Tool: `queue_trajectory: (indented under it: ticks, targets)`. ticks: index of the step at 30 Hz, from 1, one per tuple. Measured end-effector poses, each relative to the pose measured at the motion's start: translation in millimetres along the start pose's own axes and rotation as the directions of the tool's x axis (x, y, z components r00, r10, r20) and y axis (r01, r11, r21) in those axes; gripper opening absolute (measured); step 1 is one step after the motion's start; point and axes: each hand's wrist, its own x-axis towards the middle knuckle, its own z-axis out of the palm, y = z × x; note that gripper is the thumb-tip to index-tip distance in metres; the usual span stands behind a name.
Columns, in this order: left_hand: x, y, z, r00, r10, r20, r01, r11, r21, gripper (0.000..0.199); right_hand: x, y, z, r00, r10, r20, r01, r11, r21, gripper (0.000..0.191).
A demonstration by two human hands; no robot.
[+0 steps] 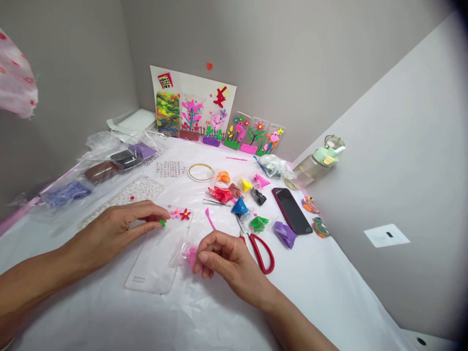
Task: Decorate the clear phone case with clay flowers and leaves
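Note:
My left hand [122,231] pinches a small green clay piece [162,223] between thumb and fingers, just above a clear phone case [153,261]. A pink clay flower and a red one [181,213] sit on the case's upper end, close to those fingertips. My right hand [224,258] is closed on a tiny green bit [196,255], mostly hidden by the fingers. Touching that hand's fingertips is a plastic wrap of pink clay [190,256].
Red-handled scissors [256,251], tweezers [215,203], and several small clay packets [239,207] lie beyond my right hand. A black smartphone [291,210] lies to their right. A patterned phone case [124,200] lies beyond my left hand. Decorated cases [254,134] stand against the back wall.

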Motion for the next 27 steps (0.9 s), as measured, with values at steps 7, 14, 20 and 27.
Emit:
queue_trajectory:
  ticks: [7, 14, 20, 27]
  targets:
    - [-2.4, -15.1, -1.6, 0.999, -0.039, 0.019, 0.037, 0.995, 0.094, 0.025, 1.0, -0.2, -0.3, 1.0, 0.006, 0.001, -0.006, 1.0, -0.002, 0.044]
    - [-4.2, -23.0, -4.4, 0.997, -0.06, 0.05, 0.053, 0.991, 0.119, 0.023, 0.7, -0.3, 0.5, 1.0, 0.027, -0.003, -0.027, 0.999, -0.03, 0.049]
    - [-4.1, -24.8, -2.2, 0.995, -0.076, 0.064, 0.066, 0.987, 0.143, 0.025, 1.2, -0.7, 0.6, 0.999, 0.043, -0.008, -0.043, 0.998, -0.035, 0.05]
    - [-2.6, -20.9, 1.6, 0.995, -0.062, 0.082, 0.05, 0.989, 0.139, 0.024, 1.0, -0.6, 0.9, 0.999, 0.042, -0.006, -0.042, 0.998, -0.037, 0.052]
